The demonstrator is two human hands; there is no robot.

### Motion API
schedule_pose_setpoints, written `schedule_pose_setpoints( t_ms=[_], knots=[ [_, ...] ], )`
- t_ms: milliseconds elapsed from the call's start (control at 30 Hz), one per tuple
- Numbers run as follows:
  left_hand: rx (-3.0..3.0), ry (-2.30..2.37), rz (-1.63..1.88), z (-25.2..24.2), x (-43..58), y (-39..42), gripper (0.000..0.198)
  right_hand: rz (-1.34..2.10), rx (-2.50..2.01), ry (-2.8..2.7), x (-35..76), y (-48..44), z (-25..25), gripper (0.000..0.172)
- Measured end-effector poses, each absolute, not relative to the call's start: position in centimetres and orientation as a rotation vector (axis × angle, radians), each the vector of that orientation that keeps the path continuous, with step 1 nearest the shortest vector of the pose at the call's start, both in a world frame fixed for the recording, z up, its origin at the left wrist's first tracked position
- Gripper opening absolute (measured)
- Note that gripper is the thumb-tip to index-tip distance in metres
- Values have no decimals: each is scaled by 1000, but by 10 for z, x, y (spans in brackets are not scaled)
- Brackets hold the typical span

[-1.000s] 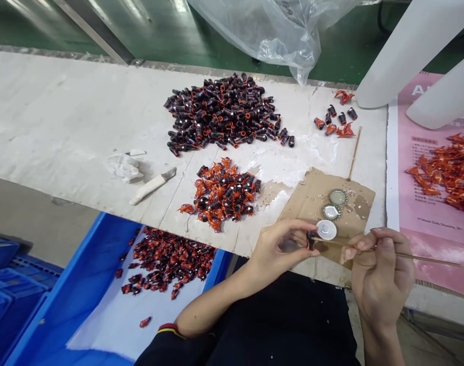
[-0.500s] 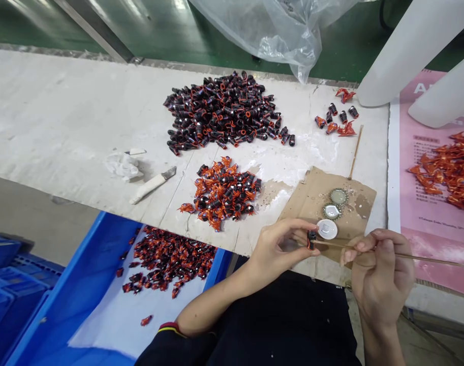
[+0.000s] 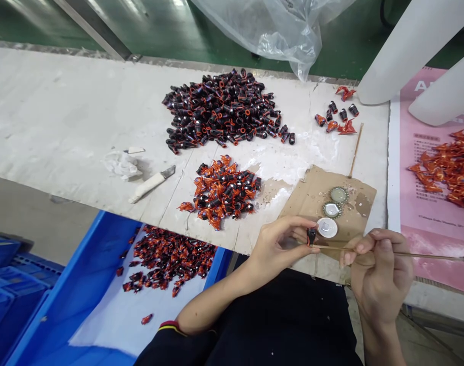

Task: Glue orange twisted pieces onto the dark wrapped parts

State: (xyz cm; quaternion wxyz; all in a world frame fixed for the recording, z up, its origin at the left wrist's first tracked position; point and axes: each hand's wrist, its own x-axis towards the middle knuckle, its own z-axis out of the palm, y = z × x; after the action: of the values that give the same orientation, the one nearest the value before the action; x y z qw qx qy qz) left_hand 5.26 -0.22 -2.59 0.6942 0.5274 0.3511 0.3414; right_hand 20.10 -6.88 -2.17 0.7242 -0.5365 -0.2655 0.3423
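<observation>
Now the left hand pinches an upright black-orange piece; right hand grips a level stick.

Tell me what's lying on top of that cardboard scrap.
The cardboard scrap carries two ridged metal caps and a white disc. Its near corner is covered by the right hand, so anything there can't be seen.

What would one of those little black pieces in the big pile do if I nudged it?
A black piece looks rounded, so it would probably roll a little. It seems light, since the left hand pinches one between its fingertips. The orange frills look thin, likely floppy and easily bent.
</observation>
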Motion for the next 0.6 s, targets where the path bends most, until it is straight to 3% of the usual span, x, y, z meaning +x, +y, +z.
schedule_pose_setpoints(
  t_ms=[600],
  knots=[
    [1162, 800, 754, -24, 53, -1, 36, 784, -1237, -541, 202, -68, -22, 10]
  ],
)
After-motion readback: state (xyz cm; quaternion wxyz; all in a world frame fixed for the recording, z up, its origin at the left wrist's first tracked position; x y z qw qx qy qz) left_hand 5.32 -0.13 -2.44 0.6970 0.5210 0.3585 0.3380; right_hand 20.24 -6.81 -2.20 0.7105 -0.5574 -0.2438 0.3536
